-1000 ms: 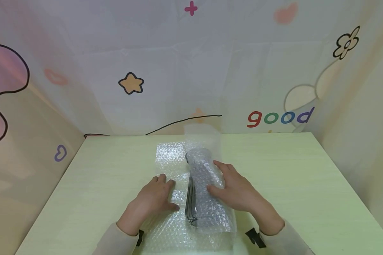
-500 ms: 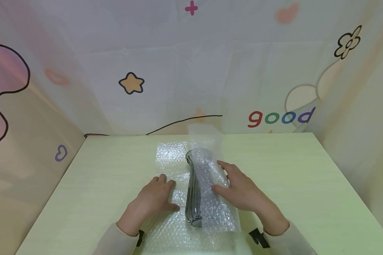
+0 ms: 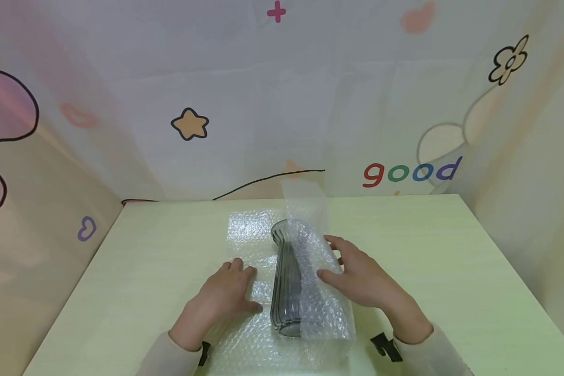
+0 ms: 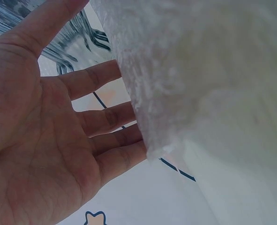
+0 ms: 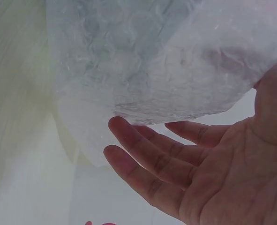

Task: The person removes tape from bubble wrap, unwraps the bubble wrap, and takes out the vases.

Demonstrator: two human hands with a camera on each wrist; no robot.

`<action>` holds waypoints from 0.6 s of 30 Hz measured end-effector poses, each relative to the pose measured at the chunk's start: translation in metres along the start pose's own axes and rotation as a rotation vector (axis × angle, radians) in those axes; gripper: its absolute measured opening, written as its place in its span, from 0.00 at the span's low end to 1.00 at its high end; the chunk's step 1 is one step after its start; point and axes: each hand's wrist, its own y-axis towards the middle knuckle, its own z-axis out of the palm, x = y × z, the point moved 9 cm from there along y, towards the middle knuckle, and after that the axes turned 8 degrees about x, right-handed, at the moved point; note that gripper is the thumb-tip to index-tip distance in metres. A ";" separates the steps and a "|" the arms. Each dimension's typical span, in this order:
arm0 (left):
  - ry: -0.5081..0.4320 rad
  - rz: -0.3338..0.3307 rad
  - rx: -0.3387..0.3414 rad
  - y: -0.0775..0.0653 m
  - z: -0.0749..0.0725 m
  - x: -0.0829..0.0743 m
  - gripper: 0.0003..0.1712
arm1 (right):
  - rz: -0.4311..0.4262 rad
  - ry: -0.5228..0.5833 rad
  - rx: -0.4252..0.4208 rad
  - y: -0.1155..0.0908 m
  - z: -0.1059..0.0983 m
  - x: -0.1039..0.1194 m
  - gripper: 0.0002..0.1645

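Observation:
A ribbed grey glass vase point(image 3: 288, 284) lies on its side on a sheet of bubble wrap point(image 3: 254, 339) in the head view. One flap of the wrap covers its right part; the left side and both ends show bare. My right hand point(image 3: 357, 274) holds that flap, thumb on top and fingers at its outer side. In the right wrist view the fingers point(image 5: 161, 164) curve beneath the clear plastic. Left of the vase, my left hand point(image 3: 225, 292) rests on the wrap with fingers spread. The left wrist view shows its fingertips hidden behind the wrap's edge.
The pale table point(image 3: 136, 261) reaches back to a printed cloth wall point(image 3: 244, 120), with cloth on both sides too. A loose upper end of the wrap point(image 3: 305, 196) sticks up near the wall. Black straps point(image 3: 386, 347) sit at the wrists.
My right hand has drawn the bubble wrap flap to the right, uncovering more of the vase. The left hand has stayed nearly still.

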 end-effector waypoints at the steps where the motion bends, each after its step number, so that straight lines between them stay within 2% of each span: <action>1: -0.001 0.002 -0.002 0.000 0.000 0.000 0.45 | -0.002 -0.003 0.002 0.000 0.000 0.000 0.46; 12: 0.007 -0.007 0.002 0.001 0.001 0.001 0.46 | -0.014 0.026 0.008 -0.001 -0.009 -0.005 0.43; 18: 0.005 -0.010 0.005 0.001 0.002 0.001 0.46 | 0.016 0.018 0.013 -0.002 -0.014 -0.009 0.45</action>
